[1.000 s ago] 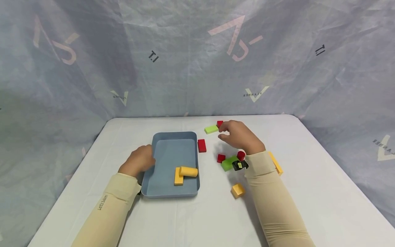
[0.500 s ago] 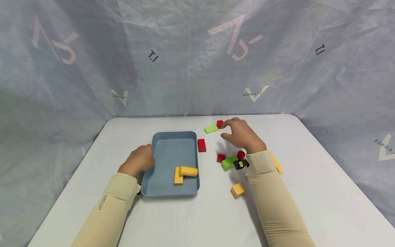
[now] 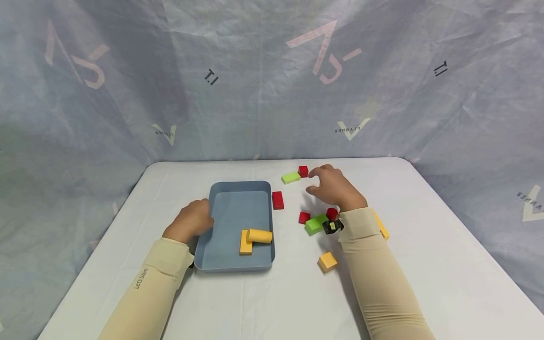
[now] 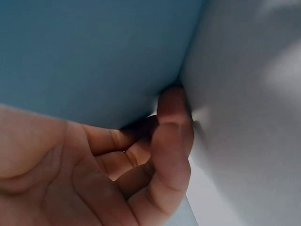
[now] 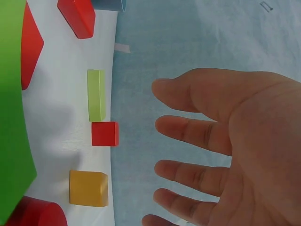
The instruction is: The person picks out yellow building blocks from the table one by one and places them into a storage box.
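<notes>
My left hand (image 3: 193,221) grips the left wall of the blue tray (image 3: 240,271). In the left wrist view its curled fingers (image 4: 171,150) reach beneath the tray's underside. A yellow cylinder (image 3: 260,236) leans on a yellow flat block (image 3: 245,245) inside the tray. Raised above the table, my right hand (image 3: 335,189) has spread, relaxed fingers and nothing in its grasp. Just left of its fingertips are a red cube (image 3: 303,171) and a light green block (image 3: 291,177). The right wrist view also shows an orange block (image 5: 87,188) near the far edge, hidden in the head view.
Beside the tray's right wall lies a red flat block (image 3: 278,200). A small red block (image 3: 304,217), a green block (image 3: 315,225) and a red cylinder (image 3: 332,213) cluster near the right wrist. An orange cube (image 3: 327,262) sits nearer; an orange bar (image 3: 381,224) lies right of the sleeve.
My right hand has drawn slightly right, away from the red cube, which now shows fully. The left hand and tray stay put.
</notes>
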Tool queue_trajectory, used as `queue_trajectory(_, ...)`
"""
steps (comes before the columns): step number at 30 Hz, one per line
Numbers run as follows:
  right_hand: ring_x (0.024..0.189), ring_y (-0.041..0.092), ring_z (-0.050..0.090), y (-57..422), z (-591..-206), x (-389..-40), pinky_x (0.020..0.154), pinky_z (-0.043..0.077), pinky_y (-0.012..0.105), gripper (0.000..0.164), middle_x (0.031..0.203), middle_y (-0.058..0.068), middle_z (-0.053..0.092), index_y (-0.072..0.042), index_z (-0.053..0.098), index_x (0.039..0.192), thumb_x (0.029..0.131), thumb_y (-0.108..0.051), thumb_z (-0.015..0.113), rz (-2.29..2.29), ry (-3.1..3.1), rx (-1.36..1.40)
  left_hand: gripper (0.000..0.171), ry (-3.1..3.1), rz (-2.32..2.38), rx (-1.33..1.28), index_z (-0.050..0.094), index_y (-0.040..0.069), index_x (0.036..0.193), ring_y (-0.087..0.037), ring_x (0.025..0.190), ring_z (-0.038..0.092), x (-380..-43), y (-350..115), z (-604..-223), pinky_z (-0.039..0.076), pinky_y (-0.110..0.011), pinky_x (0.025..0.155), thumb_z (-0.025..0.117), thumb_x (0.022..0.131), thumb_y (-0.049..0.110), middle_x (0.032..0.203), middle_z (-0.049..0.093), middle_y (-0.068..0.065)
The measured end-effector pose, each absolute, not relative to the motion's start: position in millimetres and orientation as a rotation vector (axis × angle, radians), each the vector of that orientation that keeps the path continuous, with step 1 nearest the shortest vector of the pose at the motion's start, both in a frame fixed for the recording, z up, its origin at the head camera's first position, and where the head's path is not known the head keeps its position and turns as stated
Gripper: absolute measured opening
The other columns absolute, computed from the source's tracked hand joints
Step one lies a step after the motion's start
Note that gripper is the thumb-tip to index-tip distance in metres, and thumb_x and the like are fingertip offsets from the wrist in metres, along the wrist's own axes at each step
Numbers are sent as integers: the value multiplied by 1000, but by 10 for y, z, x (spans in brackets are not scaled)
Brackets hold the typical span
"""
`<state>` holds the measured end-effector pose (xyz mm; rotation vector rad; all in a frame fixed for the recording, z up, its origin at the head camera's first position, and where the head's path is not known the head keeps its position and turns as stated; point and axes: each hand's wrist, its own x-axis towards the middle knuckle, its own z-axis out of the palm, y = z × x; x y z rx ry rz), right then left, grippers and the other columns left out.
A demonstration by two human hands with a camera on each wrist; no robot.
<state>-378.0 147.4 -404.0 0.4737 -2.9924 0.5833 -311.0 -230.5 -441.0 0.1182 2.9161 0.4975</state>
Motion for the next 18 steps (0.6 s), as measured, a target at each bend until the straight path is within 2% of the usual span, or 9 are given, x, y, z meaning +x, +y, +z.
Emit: queue_trajectory(18,112,24,42,1499,-4103,-3800,93,42,51,53,133,8,43,-17,50,132,85,-35,67,587,-3092,464,30,2906,497,115,50,-10,111,-26,72,52,-3107,-2311,-4399,47,-41,58,52,84,3,88,56,-16)
